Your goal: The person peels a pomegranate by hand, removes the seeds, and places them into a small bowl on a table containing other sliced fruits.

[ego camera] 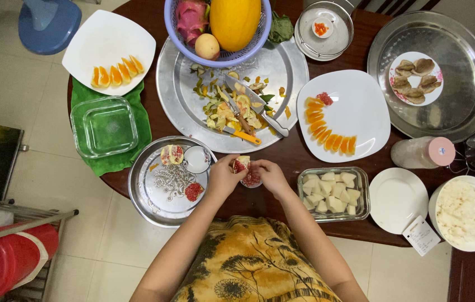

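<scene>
Both hands meet over the near edge of the dark round table. My left hand (223,176) and my right hand (269,174) together grip a broken pomegranate piece (247,172) with red seeds showing. Just left of them lies a small round metal tray (145,201) holding a small white bowl (197,158), a cut pomegranate half (171,154) and a red fragment (194,191). Right of my hands stands a glass dish of pale fruit cubes (332,193).
A large metal tray (287,67) carries peelings, a knife (257,106) and an orange-handled peeler (243,134). A lilac basket (220,56) holds whole fruit. White plates with orange slices (355,112), (103,39), an empty glass dish (103,126), rice bowl (464,212).
</scene>
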